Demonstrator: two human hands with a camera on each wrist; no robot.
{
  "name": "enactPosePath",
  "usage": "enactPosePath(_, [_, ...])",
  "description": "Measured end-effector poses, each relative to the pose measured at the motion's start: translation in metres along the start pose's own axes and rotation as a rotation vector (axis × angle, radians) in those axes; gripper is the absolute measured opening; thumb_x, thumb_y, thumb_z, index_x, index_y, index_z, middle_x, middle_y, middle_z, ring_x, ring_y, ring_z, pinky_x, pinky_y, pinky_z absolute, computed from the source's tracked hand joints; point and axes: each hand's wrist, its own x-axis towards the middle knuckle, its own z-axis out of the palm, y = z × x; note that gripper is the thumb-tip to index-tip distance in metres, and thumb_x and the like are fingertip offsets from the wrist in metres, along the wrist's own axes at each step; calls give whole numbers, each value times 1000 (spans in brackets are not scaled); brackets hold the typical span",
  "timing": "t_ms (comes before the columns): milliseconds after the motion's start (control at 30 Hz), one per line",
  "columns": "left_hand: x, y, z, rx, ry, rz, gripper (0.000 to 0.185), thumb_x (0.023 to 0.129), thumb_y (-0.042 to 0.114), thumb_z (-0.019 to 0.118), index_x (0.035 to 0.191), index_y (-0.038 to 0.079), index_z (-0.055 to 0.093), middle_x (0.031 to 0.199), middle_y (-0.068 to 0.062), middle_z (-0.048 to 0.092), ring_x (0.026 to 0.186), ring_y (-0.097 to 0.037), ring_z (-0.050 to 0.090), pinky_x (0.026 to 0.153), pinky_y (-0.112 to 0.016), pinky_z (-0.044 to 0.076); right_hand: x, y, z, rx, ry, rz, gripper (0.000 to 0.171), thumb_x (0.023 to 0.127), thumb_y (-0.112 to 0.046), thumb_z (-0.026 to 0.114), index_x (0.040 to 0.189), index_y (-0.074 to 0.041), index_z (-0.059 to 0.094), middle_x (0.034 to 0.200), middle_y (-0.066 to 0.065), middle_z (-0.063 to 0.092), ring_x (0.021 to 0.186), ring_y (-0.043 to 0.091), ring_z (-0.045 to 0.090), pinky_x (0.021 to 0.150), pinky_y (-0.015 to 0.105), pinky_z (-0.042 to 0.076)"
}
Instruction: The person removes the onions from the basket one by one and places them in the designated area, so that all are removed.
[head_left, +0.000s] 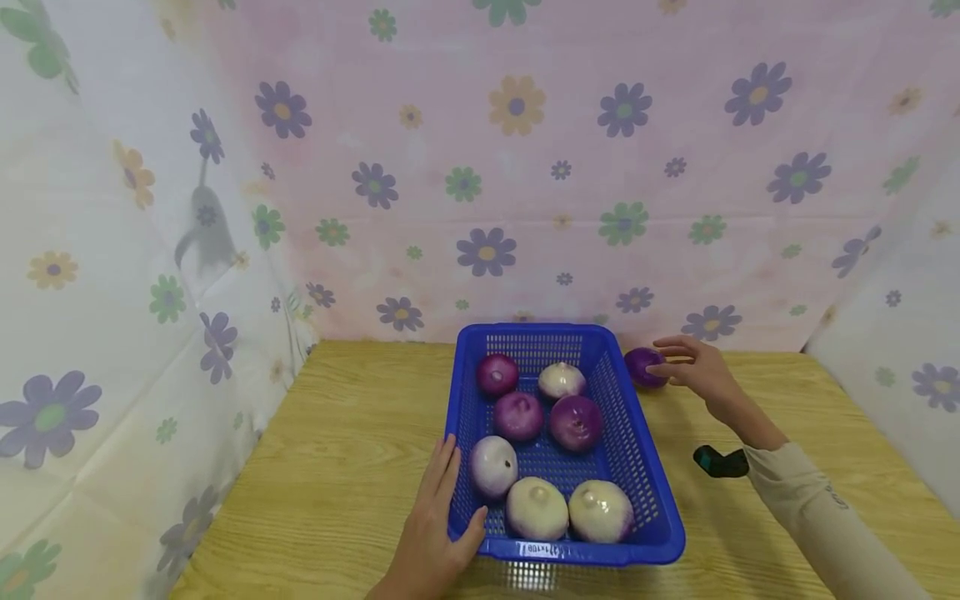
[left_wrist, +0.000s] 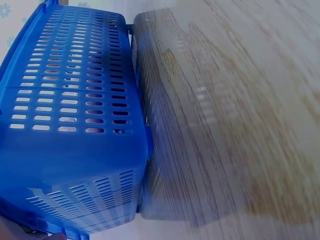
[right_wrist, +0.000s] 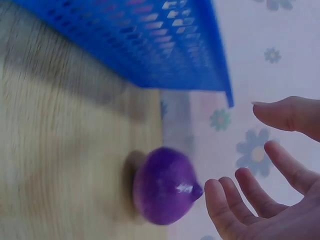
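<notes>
Almost no text can be read in these pictures.
On the near rim of the blue basket (head_left: pixel 652 533) there is a small white label (head_left: pixel 534 549) with dark printed characters, but it is seen upside down and is too small and blurred to read. On the beige sleeve (head_left: pixel 813 508) of the right arm there are a few dark letters near the cuff, also too small to make out. The two wrist views show only the basket wall, the wooden table and the flowered cloth, and no writing, number or brand is seen on them.
</notes>
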Motion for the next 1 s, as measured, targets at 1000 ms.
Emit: enactPosePath(1000, [0,-2,1,6,29,30,74,79,21,68,140,-7,37,150,-18,30,137,-36,27,111,-19,11,-15,-72,32,-37,-142,-145,54,85,-23,70,130,-1,49,129,25,49,115,43,48,88,46,48])
